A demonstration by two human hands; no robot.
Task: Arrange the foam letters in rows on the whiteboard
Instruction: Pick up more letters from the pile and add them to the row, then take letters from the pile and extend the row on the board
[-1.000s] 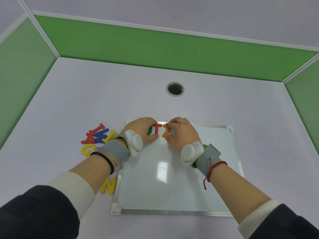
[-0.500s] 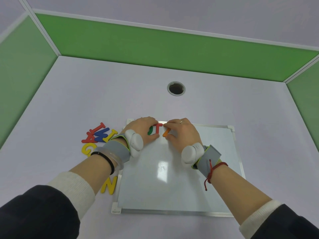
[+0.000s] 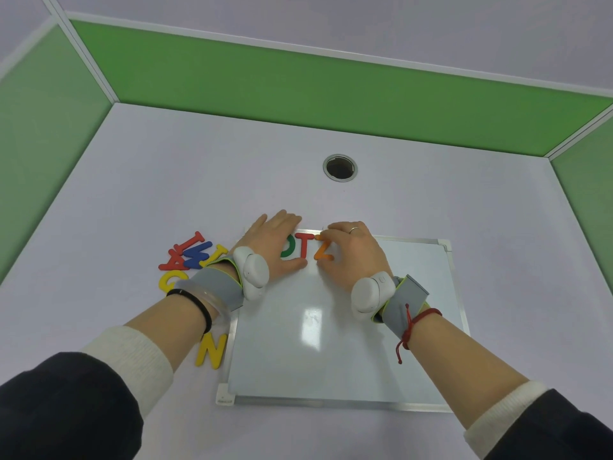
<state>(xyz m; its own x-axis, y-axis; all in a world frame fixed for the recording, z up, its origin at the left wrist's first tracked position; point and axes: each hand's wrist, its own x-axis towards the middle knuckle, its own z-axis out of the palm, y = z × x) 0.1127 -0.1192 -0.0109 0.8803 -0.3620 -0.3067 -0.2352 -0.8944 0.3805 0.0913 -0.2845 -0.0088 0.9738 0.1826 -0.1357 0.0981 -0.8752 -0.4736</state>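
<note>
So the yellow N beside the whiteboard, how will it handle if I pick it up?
The yellow N looks like thin flat foam, so probably very light and slightly bendy. Lying flat on the table, it shouldn't roll, though lifting its edge may take fingertips.

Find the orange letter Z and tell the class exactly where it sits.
In the head view, the orange Z lies on the whiteboard near its far edge, just right of the red T, with the right hand touching it.
</note>
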